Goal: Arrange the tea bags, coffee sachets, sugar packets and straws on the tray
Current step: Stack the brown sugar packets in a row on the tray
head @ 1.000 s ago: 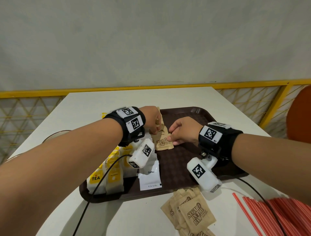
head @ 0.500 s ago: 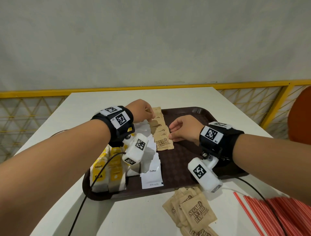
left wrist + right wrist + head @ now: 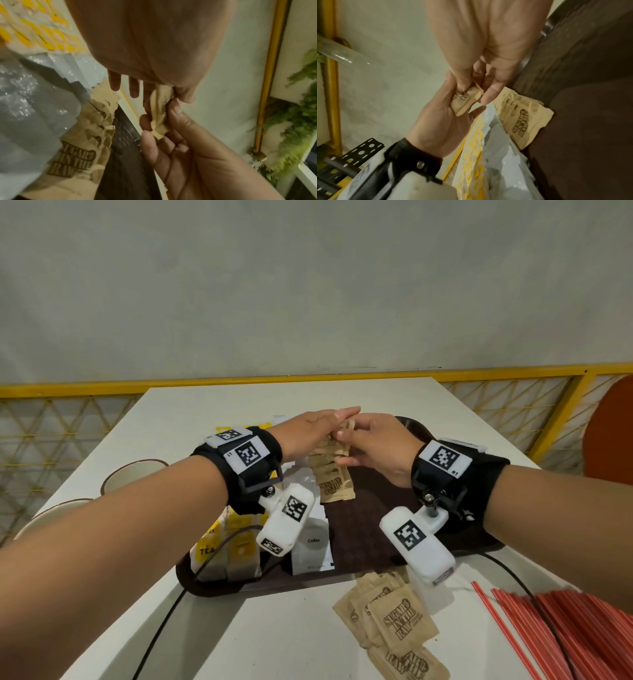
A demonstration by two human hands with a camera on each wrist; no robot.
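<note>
Sugar packet, a brown paper one, is pinched between both hands above the far end of the brown tray, near the middle of the head view. The left hand has it between thumb and fingers with the other fingers straight, and the right hand curls its thumb and fingers round the lower end. Half a second ago the hands were apart and low on the tray, the left at the top of the row and the right beside it; now they have risen and met. Under them the row of sugar packets lies overlapped down the tray's centre, with white coffee sachets just left of it and yellow tea bags along the tray's left edge. Bare tray surface shows to the right of the row, up to the right rim. At the lower centre of the frame a loose heap of sugar packets lies on the white table just off the tray's near rim, and red straws fan out at the lower right. Two bowls sit by the table's left edge.
</note>
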